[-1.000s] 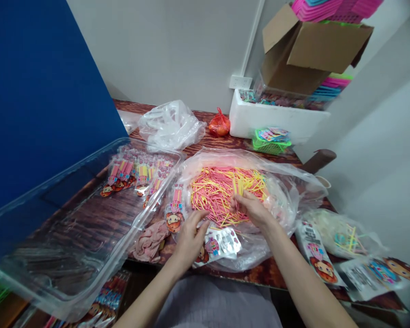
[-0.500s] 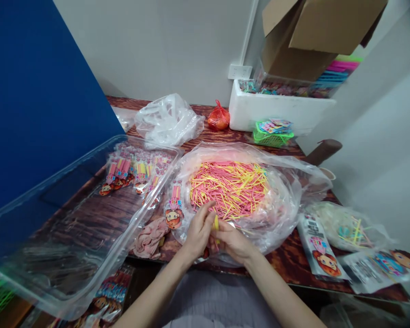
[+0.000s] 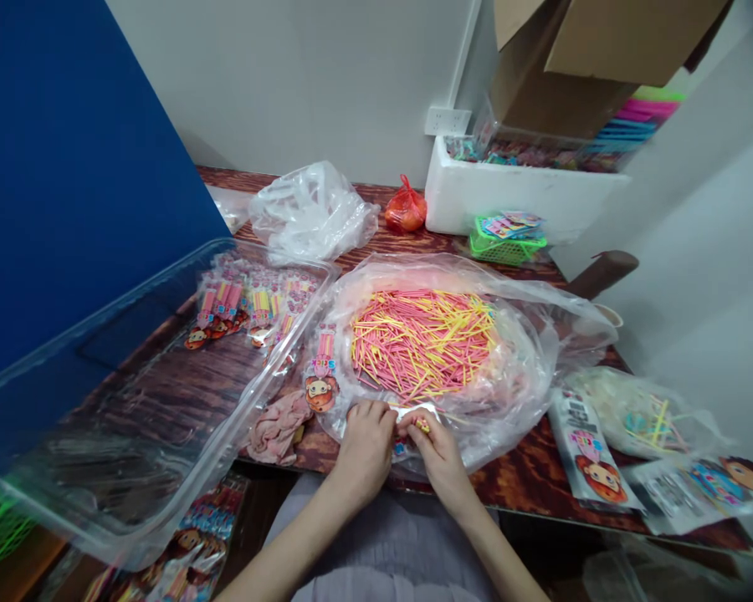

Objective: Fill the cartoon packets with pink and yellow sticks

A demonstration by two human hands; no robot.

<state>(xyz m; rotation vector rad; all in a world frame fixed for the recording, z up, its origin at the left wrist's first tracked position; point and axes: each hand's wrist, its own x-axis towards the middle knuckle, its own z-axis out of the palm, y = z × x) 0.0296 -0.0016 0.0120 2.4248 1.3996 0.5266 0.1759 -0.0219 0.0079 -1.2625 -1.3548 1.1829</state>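
My right hand (image 3: 437,451) is closed around a small bunch of pink and yellow sticks (image 3: 422,425), whose ends poke out of the fist. Beside it, my left hand (image 3: 367,443) has its fingers curled down at the near rim of the big clear bag, pinching at a small silvery packet (image 3: 419,410) that is mostly hidden by both hands. Just beyond lies a heap of loose pink and yellow sticks (image 3: 420,343) in the opened clear plastic bag (image 3: 533,401). A filled packet with a cartoon head (image 3: 321,393) rests left of the bag.
At left stands a clear plastic bin (image 3: 251,401) holding filled packets (image 3: 260,305). A pink cloth (image 3: 279,428) lies beside it. Printed pouches (image 3: 596,468) are at right. Behind are a white bag (image 3: 314,213), a green basket (image 3: 507,247) and a white foam box (image 3: 520,196).
Both hands have come down closer to the table edge and moved apart slightly. The sticks, upright between the hands before, are now in the right fist. The view has shifted a little.
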